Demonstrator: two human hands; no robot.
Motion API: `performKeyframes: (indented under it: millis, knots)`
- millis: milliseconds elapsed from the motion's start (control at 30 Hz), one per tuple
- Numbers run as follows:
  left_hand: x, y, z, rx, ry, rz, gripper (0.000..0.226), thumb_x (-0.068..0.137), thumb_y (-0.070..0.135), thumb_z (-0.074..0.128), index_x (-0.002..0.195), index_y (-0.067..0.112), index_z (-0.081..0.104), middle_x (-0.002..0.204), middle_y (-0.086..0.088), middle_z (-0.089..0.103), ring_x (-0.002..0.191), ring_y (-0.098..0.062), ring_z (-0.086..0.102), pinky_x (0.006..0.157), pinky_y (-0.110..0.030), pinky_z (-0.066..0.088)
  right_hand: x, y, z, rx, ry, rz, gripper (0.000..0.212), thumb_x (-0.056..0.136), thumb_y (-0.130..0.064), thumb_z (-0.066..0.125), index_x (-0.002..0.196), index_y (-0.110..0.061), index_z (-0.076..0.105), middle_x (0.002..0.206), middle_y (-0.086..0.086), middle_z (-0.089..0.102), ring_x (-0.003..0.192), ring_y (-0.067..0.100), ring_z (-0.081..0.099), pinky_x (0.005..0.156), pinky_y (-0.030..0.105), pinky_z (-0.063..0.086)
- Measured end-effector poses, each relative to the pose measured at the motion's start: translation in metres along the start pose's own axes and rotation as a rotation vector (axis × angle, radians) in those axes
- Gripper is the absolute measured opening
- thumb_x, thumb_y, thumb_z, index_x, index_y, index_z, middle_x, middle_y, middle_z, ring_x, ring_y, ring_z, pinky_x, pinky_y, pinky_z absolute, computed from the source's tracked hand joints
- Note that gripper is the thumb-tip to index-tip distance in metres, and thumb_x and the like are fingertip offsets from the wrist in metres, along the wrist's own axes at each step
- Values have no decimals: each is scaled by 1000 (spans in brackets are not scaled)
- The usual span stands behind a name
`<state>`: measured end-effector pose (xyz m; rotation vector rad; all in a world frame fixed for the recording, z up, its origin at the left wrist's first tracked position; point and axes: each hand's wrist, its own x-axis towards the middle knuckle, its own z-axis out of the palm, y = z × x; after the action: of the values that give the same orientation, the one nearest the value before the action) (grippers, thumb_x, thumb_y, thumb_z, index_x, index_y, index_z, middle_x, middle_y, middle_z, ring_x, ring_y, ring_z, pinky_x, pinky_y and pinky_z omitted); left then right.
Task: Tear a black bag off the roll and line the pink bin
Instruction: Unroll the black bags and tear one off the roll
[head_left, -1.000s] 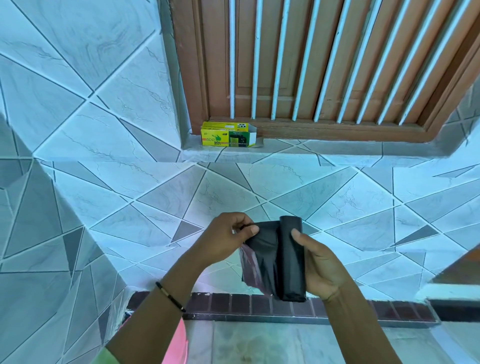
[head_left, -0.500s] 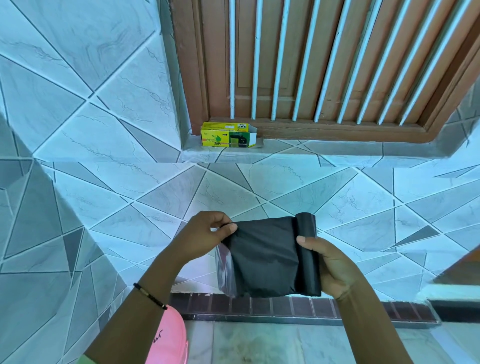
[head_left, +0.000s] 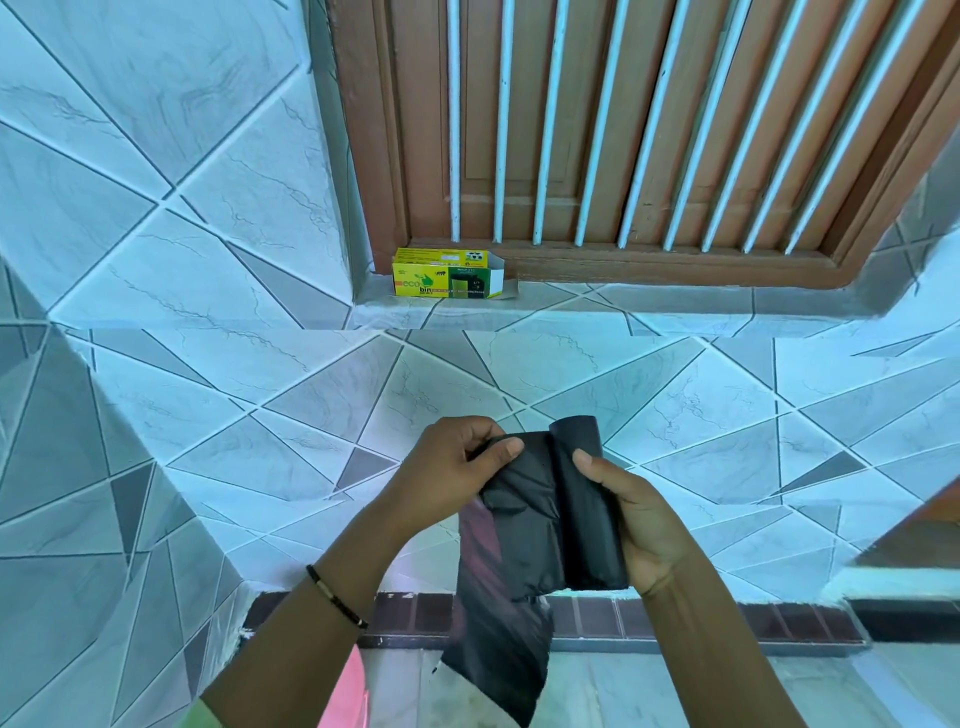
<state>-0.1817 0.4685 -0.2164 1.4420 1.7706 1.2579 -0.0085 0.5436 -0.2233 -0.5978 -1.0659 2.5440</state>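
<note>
The tiled wall (head_left: 218, 270) fills most of my view, with the barred wooden window (head_left: 649, 130) above it and a yellow bin-bag box (head_left: 448, 273) on the sill. Low by my left arm shows a sliver of the pink bin (head_left: 347, 696). My right hand (head_left: 631, 525) is wrapped around the roll of black bags (head_left: 589, 504) — light, slightly squashy, so I should hold it firm. My left hand (head_left: 452, 470) pinches the top of the loose black bag (head_left: 511, 571), which hangs limp, thin and slippery; I'd grip close to the perforation.
</note>
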Motion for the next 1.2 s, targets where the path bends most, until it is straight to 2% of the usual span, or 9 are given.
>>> performKeyframes:
  millis: [167, 367, 433, 500, 633, 800, 933, 1033, 1200]
  knots:
    - [0, -3, -22, 57, 22, -7, 22, 86, 30, 62, 69, 17, 65, 61, 6, 65, 56, -2, 56, 57, -17, 42, -8, -8, -17, -60, 133, -36, 70, 27, -33, 94, 90, -9, 76, 98, 14, 74, 84, 26, 72, 69, 36, 58]
    - [-5, -9, -47, 137, -1, -16, 19, 85, 30, 63, 67, 24, 65, 54, 18, 63, 51, 4, 56, 53, -7, 39, -17, -21, -26, -98, 156, -38, 68, 25, -32, 94, 86, -8, 77, 95, 16, 74, 78, 28, 72, 66, 39, 59]
    - [-5, -12, -48, 127, -18, -36, 18, 85, 29, 63, 70, 21, 67, 57, 12, 65, 52, 2, 56, 55, -11, 42, -15, -21, -25, -119, 164, -39, 69, 24, -33, 94, 86, -9, 77, 94, 15, 74, 78, 28, 72, 66, 38, 59]
    - [-4, -13, -44, 95, -35, -52, 15, 85, 30, 64, 78, 18, 70, 71, 3, 71, 66, -5, 63, 68, -21, 48, -14, -18, -21, -121, 151, -41, 67, 24, -33, 93, 84, -9, 77, 91, 15, 74, 76, 26, 72, 66, 37, 59]
    - [-1, -8, -23, 1, -99, -61, 20, 83, 37, 64, 90, 19, 70, 88, 3, 73, 86, -12, 68, 84, -28, 50, -7, -9, -6, -164, 69, -24, 62, 34, -36, 92, 87, -8, 76, 91, 14, 74, 78, 26, 71, 72, 35, 59]
    - [-1, -7, 9, 31, -152, -16, 23, 80, 44, 58, 74, 21, 61, 68, 3, 61, 63, -10, 54, 66, -29, 42, 1, -1, 0, -201, 60, -17, 68, 50, -42, 87, 103, -4, 69, 101, 20, 69, 87, 30, 67, 81, 37, 55]
    - [-3, -7, 3, 17, -93, -3, 14, 85, 34, 61, 74, 26, 62, 71, 10, 66, 68, -8, 61, 70, -25, 46, -3, -1, -10, -246, 81, -19, 78, 59, -41, 83, 119, 2, 59, 125, 28, 59, 116, 44, 55, 104, 52, 41]
    - [-4, -5, -2, 38, -97, 11, 12, 85, 31, 63, 79, 22, 65, 80, 6, 70, 77, -12, 66, 75, -27, 49, -5, -2, -15, -285, 181, -49, 75, 48, -39, 89, 107, 2, 67, 118, 29, 62, 105, 40, 62, 94, 47, 50]
    - [-5, -5, -3, 62, -98, -5, 14, 87, 31, 60, 81, 20, 67, 80, 7, 71, 76, -8, 64, 78, -27, 50, -4, 1, -9, -241, 269, -93, 55, 68, -24, 73, 109, 11, 61, 112, 32, 64, 92, 36, 63, 86, 44, 52]
